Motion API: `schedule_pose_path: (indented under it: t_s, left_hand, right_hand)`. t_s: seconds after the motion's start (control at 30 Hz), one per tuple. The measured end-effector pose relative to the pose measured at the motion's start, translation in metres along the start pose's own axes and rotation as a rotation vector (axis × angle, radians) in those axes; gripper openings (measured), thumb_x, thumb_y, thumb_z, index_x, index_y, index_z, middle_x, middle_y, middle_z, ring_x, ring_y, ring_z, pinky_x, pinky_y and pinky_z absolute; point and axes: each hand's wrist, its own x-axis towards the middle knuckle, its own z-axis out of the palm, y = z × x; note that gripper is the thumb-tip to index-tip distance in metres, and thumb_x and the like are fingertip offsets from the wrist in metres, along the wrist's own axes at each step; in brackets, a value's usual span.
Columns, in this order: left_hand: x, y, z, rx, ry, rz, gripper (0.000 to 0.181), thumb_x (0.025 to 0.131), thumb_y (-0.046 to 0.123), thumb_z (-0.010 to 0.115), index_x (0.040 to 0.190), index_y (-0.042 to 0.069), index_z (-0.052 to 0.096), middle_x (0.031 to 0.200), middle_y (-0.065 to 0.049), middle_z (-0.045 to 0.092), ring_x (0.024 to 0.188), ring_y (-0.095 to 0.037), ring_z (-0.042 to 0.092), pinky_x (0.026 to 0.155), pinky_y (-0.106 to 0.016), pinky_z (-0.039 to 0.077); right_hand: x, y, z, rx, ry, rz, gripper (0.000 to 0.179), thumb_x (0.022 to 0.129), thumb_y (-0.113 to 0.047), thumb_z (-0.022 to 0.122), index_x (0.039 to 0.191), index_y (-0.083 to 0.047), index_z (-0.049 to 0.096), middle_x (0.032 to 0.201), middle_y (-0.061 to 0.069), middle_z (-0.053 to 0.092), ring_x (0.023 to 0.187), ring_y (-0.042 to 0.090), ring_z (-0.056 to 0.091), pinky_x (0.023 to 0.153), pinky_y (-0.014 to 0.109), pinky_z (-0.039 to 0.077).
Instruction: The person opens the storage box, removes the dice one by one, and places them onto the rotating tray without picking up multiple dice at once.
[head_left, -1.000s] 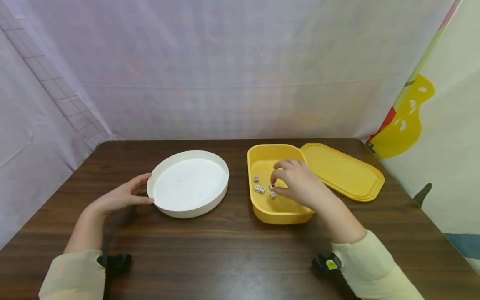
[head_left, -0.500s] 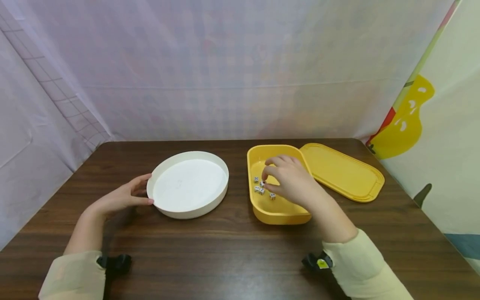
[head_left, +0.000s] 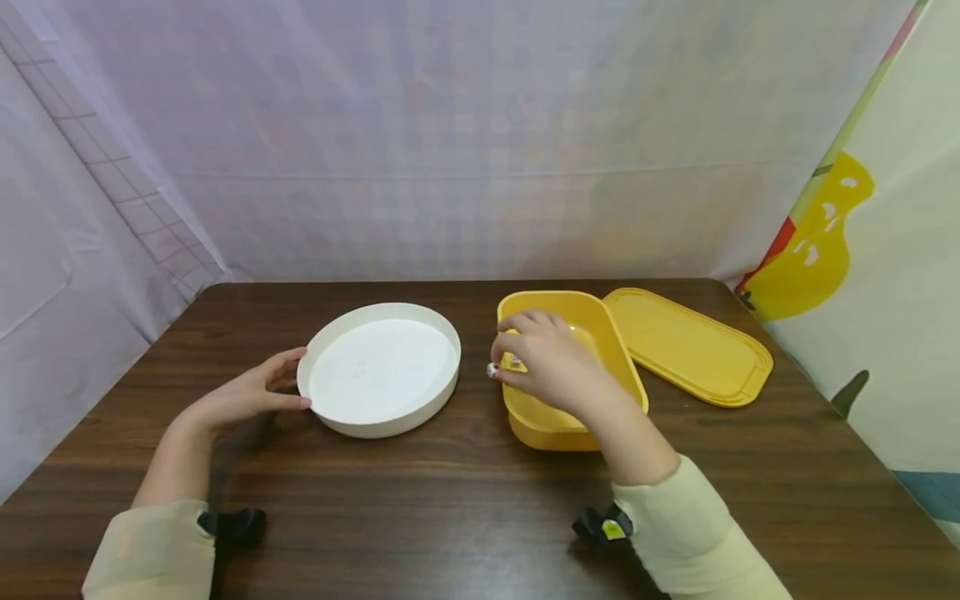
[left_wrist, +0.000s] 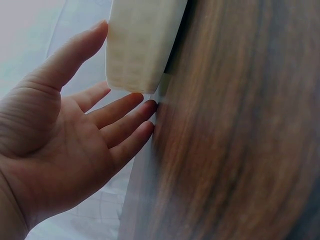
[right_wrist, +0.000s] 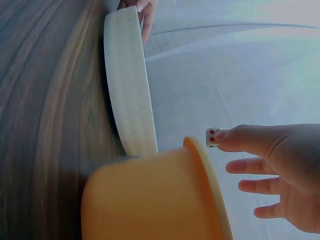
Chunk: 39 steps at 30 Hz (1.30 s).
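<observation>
My right hand pinches a white die between thumb and forefinger, over the left rim of the yellow box. Red pips show on that die in the right wrist view, where the hand is above the box's rim. Part of another die shows inside the box behind the fingers; the hand hides the rest of that corner. At the left edge of the round white tray, my left hand rests its spread fingertips on the rim. The left wrist view shows thumb and fingers straight around the tray's side.
A yellow lid lies flat on the dark wooden table, right of the box and close to it. Behind the table hangs a pale cloth. Another cloth with a yellow print hangs at the right.
My right hand has lifted a die out of the box's left part and carried it left to above the rim. The left hand stays at the white tray.
</observation>
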Motion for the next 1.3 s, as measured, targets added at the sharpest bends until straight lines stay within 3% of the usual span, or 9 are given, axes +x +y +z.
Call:
schedule_pose_path:
  t_s: [0.5, 0.93, 1.3]
  left_hand:
    - [-0.001, -0.001, 0.001, 0.006, 0.001, 0.008, 0.089, 0.087, 0.014, 0.071, 0.149, -0.006, 0.010, 0.149, -0.032, 0.018, 0.133, -0.050, 0.024, 0.104, -0.059, 0.022]
    - [-0.002, 0.000, 0.001, 0.000, 0.001, 0.009, 0.088, 0.087, 0.013, 0.070, 0.149, -0.007, 0.010, 0.150, -0.032, 0.017, 0.133, -0.050, 0.024, 0.105, -0.059, 0.021]
    - [0.000, 0.001, 0.001, -0.008, 0.000, 0.010, 0.090, 0.087, 0.015, 0.071, 0.149, -0.007, 0.010, 0.150, -0.032, 0.016, 0.133, -0.050, 0.024, 0.105, -0.059, 0.022]
  right_hand:
    - [0.025, -0.022, 0.022, 0.002, 0.020, -0.086, 0.011, 0.086, -0.026, 0.074, 0.081, -0.021, 0.065, 0.110, 0.003, 0.060, 0.111, 0.026, 0.047, 0.098, 0.049, 0.031]
    - [0.040, -0.039, 0.031, 0.018, 0.003, -0.082, 0.009, 0.085, -0.026, 0.075, 0.086, -0.020, 0.069, 0.105, 0.003, 0.059, 0.109, 0.027, 0.048, 0.097, 0.046, 0.031]
    - [0.051, -0.053, 0.042, -0.009, -0.055, -0.054, 0.011, 0.088, -0.032, 0.070, 0.089, -0.021, 0.068, 0.110, 0.003, 0.059, 0.114, 0.027, 0.046, 0.098, 0.046, 0.032]
